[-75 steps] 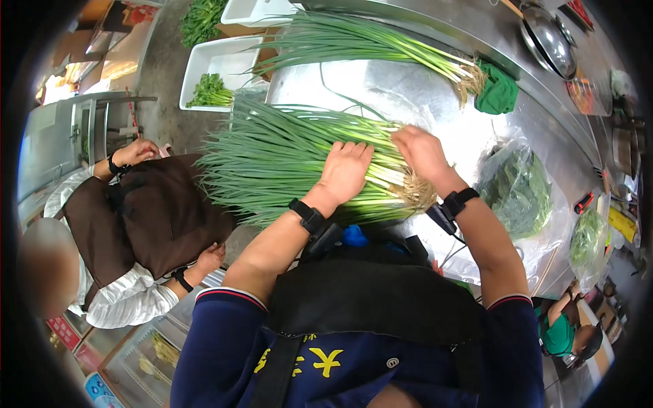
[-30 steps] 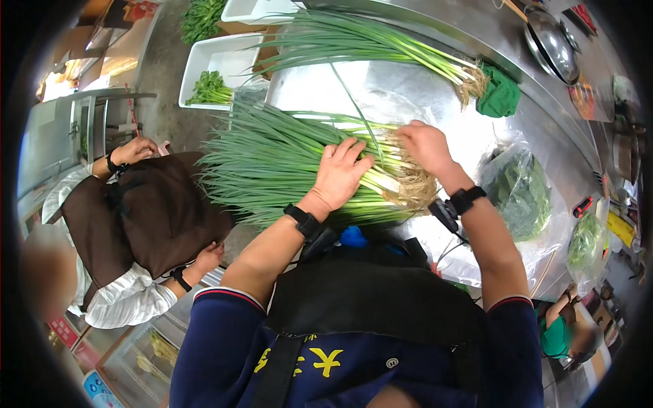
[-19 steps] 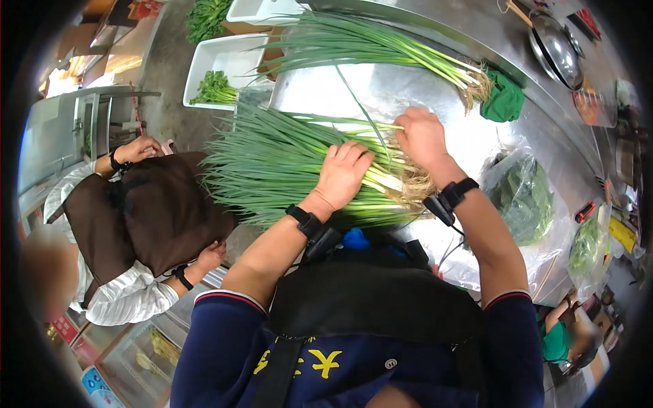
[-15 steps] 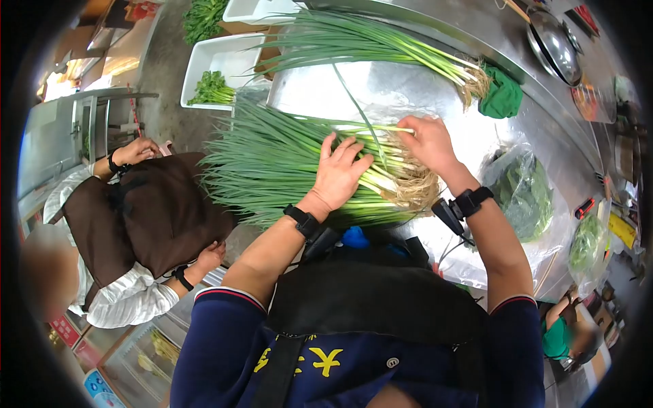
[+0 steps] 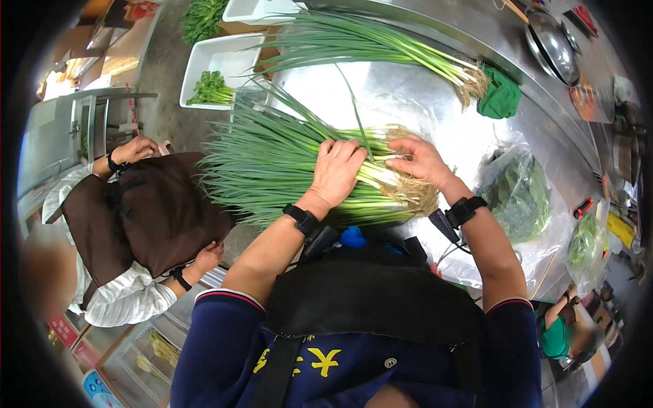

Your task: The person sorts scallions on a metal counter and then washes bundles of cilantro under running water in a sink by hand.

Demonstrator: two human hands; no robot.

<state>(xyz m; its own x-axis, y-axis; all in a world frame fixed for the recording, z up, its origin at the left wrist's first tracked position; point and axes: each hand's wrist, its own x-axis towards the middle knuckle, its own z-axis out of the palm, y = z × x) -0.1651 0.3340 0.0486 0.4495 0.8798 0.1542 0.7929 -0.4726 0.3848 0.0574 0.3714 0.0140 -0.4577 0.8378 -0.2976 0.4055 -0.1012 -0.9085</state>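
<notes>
1. Our left hand (image 5: 333, 173) lay over the near spring onions (image 5: 265, 163), fingers curled; we couldn't tell whether it gripped any.
2. Our right hand (image 5: 418, 163) was at their roots (image 5: 416, 197), thumb parted from fingers.
3. We seemed to be picking through stalks; the next move called for a light pinch.
4. On the table (image 5: 381, 78), another bunch (image 5: 381, 42) lay far, greens (image 5: 520, 194) right.

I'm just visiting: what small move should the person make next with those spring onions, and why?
Probably pinch one stalk near the roots with the right hand: its thumb and forefinger look parted over the pale ends of the near spring onions, while the left hand lies across the stalks, which may steady them.
</notes>
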